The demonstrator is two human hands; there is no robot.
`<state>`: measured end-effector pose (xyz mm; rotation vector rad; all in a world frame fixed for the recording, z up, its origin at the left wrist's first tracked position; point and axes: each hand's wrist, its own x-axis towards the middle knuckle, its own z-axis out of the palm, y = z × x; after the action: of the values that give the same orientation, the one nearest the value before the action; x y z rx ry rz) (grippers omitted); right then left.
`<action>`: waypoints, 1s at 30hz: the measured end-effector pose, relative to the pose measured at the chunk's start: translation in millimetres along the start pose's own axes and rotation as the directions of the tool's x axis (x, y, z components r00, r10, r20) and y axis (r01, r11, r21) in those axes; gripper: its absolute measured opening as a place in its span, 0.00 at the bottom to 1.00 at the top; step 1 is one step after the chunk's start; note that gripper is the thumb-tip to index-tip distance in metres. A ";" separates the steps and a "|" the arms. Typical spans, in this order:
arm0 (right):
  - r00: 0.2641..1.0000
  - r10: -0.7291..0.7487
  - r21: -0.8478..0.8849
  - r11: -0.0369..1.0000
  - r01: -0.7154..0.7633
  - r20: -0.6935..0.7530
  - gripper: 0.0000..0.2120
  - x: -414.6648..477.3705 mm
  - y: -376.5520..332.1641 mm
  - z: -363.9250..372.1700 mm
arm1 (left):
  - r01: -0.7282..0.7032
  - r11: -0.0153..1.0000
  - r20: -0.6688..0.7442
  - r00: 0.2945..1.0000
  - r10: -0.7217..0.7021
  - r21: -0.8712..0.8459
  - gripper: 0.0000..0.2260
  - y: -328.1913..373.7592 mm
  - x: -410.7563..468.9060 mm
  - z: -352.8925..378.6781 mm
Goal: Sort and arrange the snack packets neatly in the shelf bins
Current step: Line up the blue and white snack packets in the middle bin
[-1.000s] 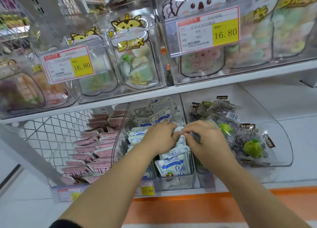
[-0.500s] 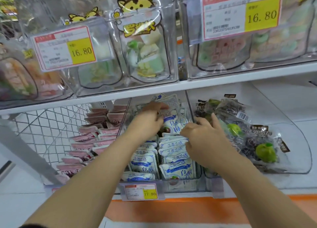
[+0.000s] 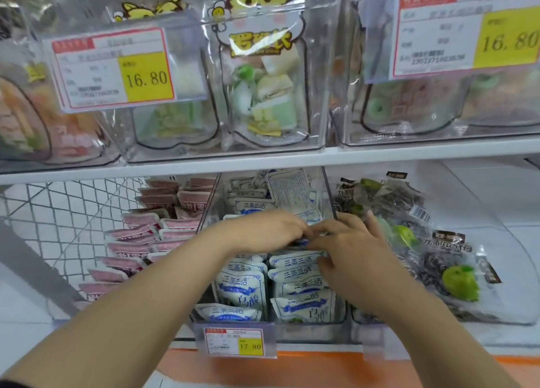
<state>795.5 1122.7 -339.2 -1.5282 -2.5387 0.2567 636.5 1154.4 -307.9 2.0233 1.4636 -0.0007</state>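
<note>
White-and-blue snack packets (image 3: 242, 291) stand in two rows in the clear middle bin (image 3: 306, 327) on the lower shelf. More of them lie loose at the back, one showing its printed reverse (image 3: 292, 193). My left hand (image 3: 263, 231) and my right hand (image 3: 347, 241) meet over the middle of the bin. Fingertips of both curl down onto the top edge of a white-and-blue packet (image 3: 304, 243) between them, mostly hidden. The right thumb presses on the right row of packets.
Pink packets (image 3: 140, 235) fill the bin to the left, beside a wire rack (image 3: 58, 212). Dark plum packets with green fruit (image 3: 450, 270) fill the bin to the right. Clear jar-shaped bags (image 3: 263, 95) and price tags (image 3: 114, 69) sit on the shelf above.
My left hand has come back from the rear of the bin toward the middle. Both hands now meet on one packet. The camera has moved closer.
</note>
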 end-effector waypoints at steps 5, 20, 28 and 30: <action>1.000 0.014 0.019 1.000 -0.014 -0.008 0.17 1.6 -0.9 -1.8 | 0.198 0.976 -0.534 0.817 -0.218 -0.095 0.12 -31.1 27.4 -27.6; 1.000 0.004 0.059 0.998 -0.002 -0.022 0.17 1.8 1.2 0.6 | 0.470 0.842 -0.413 0.845 -0.341 0.267 0.42 -28.2 68.6 0.0; 0.999 0.010 0.090 0.996 -0.006 -0.044 0.17 3.5 1.6 3.3 | 0.336 0.942 -0.509 0.812 -0.285 0.008 0.33 -32.0 59.6 2.5; 0.999 0.014 0.099 0.995 -0.009 -0.043 0.16 3.9 1.7 3.6 | 0.248 0.963 -0.569 0.778 -0.265 -0.109 0.29 -26.1 54.7 0.2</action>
<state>794.2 1126.8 -342.8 -1.4957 -2.4459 0.3405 635.1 1205.7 -340.0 1.8619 2.0943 0.5720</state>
